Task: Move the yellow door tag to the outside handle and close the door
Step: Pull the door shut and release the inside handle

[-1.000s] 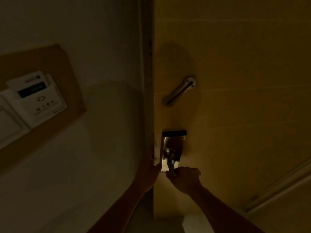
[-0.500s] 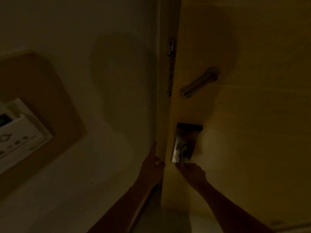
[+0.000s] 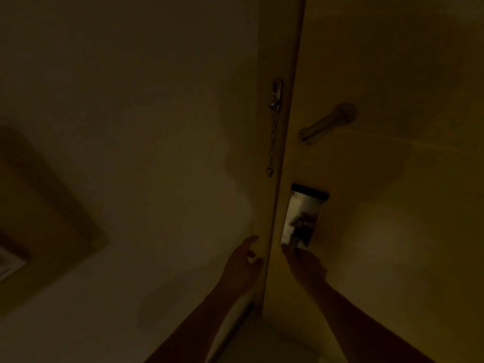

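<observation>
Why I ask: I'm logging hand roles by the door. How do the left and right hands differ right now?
The left hand hangs open by the door frame, fingers loosely spread, holding nothing; the right hand reaches up to the metal lock plate, its fingertips at the handle there. The left is beside the door's edge; the right is on the door face. Both arms are bare.

The door (image 3: 392, 179) looks like smooth, matt wood in a warm yellow-brown, with faint straight seams across its face. On it, the lock plate (image 3: 301, 218) is polished metal, glossy enough to mirror dim shapes, with a dark matt cap along its top edge, and the bar (image 3: 327, 121) above it is rounded metal with a dull satin sheen. To the left, the chain (image 3: 273, 132) is small metal links hanging from a metal bracket, and the wall (image 3: 131, 127) is plain, matt and smooth.
</observation>
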{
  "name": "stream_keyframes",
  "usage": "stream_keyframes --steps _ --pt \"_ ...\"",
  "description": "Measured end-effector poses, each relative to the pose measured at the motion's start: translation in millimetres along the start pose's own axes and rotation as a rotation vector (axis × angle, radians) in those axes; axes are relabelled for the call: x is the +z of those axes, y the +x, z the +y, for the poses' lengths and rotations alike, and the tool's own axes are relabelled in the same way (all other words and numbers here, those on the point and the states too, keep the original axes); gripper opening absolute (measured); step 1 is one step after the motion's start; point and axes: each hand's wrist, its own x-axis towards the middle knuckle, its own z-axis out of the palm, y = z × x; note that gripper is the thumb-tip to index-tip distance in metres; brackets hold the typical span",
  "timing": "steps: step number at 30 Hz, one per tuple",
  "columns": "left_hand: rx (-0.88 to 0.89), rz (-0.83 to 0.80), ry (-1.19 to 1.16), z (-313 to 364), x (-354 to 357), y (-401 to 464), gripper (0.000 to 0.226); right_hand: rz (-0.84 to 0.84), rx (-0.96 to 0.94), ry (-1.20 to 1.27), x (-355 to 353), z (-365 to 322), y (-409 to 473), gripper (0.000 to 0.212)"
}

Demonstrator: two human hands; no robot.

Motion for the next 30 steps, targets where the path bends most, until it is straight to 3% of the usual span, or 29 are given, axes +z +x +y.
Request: stream_keyframes --steps 6,16,30 --pt "-0.065 0.0 -0.022 -4.1 -0.2 20.1 0.056 0.036 -0.066 0.021 -1.0 5.8 5.9 0.063" --pt "-0.01 0.005 -0.004 -1.7 13.5 30.9 0.073 0.043 -0.17 -0.129 -8.5 11.8 21.6 0.026" --pt "0.049 0.007 0.003 9.7 18.6 48.9 0.07 -0.03 -0.139 -0.027 -11.1 13.9 35.7 0.036"
